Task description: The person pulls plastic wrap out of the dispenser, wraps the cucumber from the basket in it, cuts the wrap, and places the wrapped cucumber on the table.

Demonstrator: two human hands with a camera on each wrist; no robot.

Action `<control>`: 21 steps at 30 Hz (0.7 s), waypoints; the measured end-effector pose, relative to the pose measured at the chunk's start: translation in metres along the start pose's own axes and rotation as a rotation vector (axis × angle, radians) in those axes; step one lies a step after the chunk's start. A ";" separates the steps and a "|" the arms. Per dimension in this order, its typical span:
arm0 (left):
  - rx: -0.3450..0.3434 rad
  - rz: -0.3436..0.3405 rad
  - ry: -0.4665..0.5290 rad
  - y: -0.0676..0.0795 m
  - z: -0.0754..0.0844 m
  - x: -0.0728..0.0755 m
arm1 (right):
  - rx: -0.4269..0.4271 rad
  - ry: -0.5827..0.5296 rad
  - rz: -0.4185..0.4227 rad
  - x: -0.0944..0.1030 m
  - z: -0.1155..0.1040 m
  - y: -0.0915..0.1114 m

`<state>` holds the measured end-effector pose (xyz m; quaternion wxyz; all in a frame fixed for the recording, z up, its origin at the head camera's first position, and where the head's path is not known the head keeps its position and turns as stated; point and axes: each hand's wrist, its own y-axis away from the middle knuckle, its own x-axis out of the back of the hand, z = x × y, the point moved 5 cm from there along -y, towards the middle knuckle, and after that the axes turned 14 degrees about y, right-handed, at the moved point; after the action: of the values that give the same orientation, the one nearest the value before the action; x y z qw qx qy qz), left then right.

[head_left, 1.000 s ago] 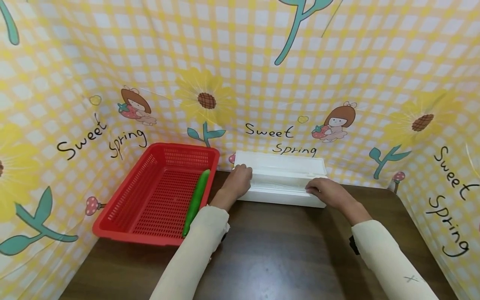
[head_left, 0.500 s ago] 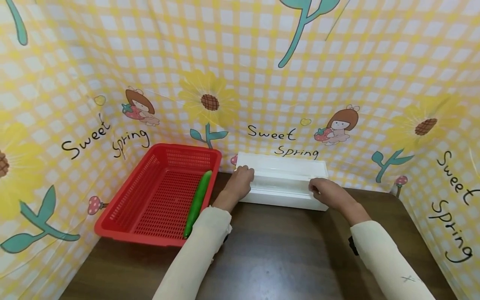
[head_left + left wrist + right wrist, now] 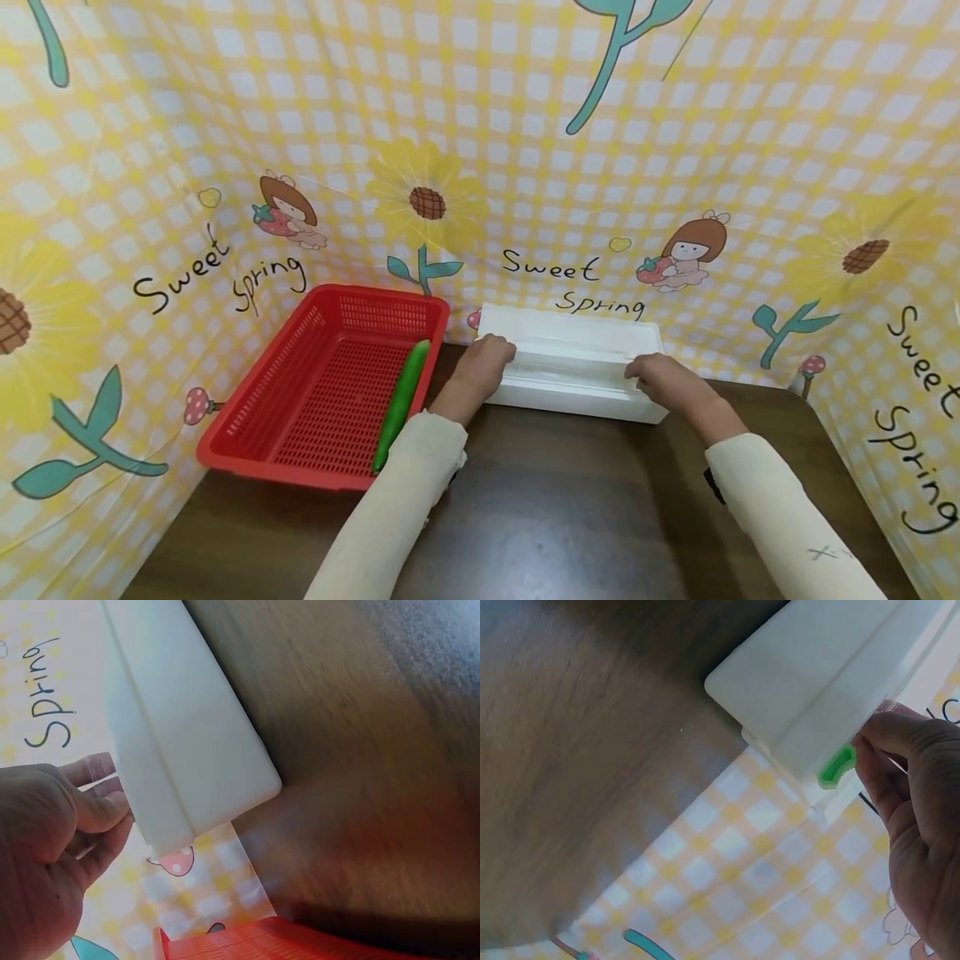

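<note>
1. Head view: the white box [image 3: 573, 400] lay lengthwise across the rear of the surface [image 3: 540, 517], apparently so that both ends could be reached together. What looked like its raised lid [image 3: 581, 331] leaned back, leaving the trough open toward the person.
2. Left wrist view: the left hand [image 3: 45, 840] had its grip pinched, thumb against fingers, on clear film [image 3: 99, 766] just beside the box's left end.
3. Right wrist view: the right hand [image 3: 930, 795] was also pinching, most likely the film's other side, though the fingers hid much of it. Just beside them, a green slider [image 3: 838, 767] sat on the box. Holding at opposite ends probably kept the sheet level and unwrinkled.
4. Red basket [image 3: 322, 408], left of the box, held a green cucumber [image 3: 401, 400] lengthwise along its right wall, seemingly placed within easy reach.
5. Behind the box, the patterned cloth [image 3: 555, 167] stood close and left little room. The basket's rim and the left sleeve [image 3: 397, 500] overlapped in view; contact could not be told. Bare surface spread in front of the box and to its right, offering the freest path toward the person.
</note>
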<state>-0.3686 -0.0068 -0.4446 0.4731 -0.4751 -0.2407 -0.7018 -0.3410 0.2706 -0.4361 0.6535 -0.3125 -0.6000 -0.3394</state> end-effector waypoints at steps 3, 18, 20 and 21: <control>0.023 0.020 0.049 0.001 -0.003 0.002 | 0.067 0.042 0.008 0.002 -0.003 0.000; 0.007 0.042 0.021 0.006 0.007 0.020 | -0.009 0.163 -0.011 0.020 -0.008 0.013; -0.017 0.050 0.003 0.007 0.011 0.025 | -0.015 0.182 -0.004 0.025 -0.007 0.016; -0.024 0.051 -0.002 0.008 0.012 0.027 | -0.018 0.187 -0.003 0.027 -0.006 0.017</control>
<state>-0.3592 -0.0122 -0.4161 0.4848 -0.4873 -0.2207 -0.6920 -0.3220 0.2734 -0.4097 0.7036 -0.2844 -0.5336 -0.3732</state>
